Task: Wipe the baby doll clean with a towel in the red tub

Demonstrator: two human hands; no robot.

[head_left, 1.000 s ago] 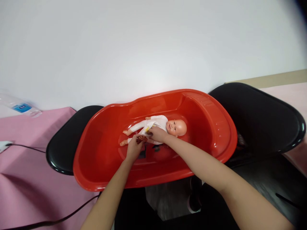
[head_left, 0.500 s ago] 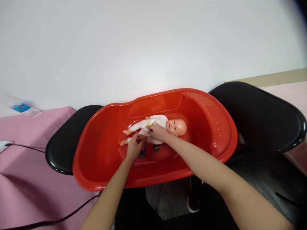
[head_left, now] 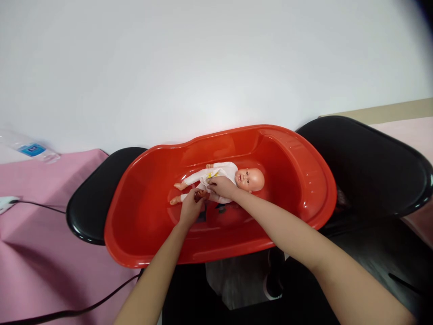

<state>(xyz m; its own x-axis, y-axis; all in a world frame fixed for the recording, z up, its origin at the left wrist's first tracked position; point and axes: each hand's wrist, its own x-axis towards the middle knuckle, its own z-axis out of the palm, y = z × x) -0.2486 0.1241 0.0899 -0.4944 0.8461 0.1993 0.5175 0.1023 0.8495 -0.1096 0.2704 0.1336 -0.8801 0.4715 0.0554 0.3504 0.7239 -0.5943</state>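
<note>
A baby doll (head_left: 233, 176) in a white suit lies on its back inside a red plastic baby tub (head_left: 297, 167), head to the right. My left hand (head_left: 191, 208) pinches the doll's clothing near its hips and legs. My right hand (head_left: 221, 187) rests closed on the doll's belly, gripping the white cloth. Both forearms reach in over the tub's near rim.
The tub sits across two black chairs (head_left: 365, 167), one (head_left: 89, 203) showing at its left end. A pink cloth (head_left: 37, 243) covers the surface at left, with a black cable (head_left: 67, 311), a white plug (head_left: 6, 203) and a plastic bottle (head_left: 29, 149). A white wall stands behind.
Both hands stay on the doll's middle; the fingers shift slightly on the cloth. The view has drifted a little to the right.
</note>
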